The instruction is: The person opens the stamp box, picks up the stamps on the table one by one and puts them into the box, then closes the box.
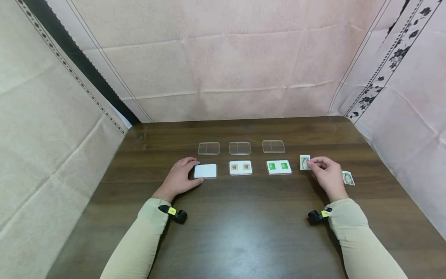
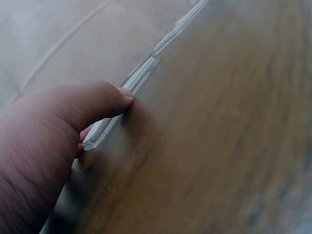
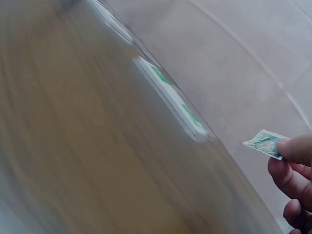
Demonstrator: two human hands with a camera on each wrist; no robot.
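Observation:
My left hand [image 1: 179, 176] grips the left end of a shallow clear case [image 1: 205, 171] with a plain white top face, thumb on the near edge and fingers at the far side. In the left wrist view, the thumb presses the edge of this case [image 2: 101, 132]. At the right, my right hand [image 1: 327, 174] pinches a small green stamp [image 1: 304, 162] between thumb and fingers; the right wrist view shows the stamp [image 3: 265, 144] held by one end. A second similar stamp [image 1: 348, 178] lies on the table just right of that hand.
Beside the left case lie a white-backed case with two brown stamps [image 1: 241, 167] and another with two green stamps [image 1: 278, 167]. Behind them, three clear lids [image 1: 209, 148] stand in a row on the brown wooden table [image 1: 223, 232]. Pale cloth [image 1: 226, 62] hangs around the table.

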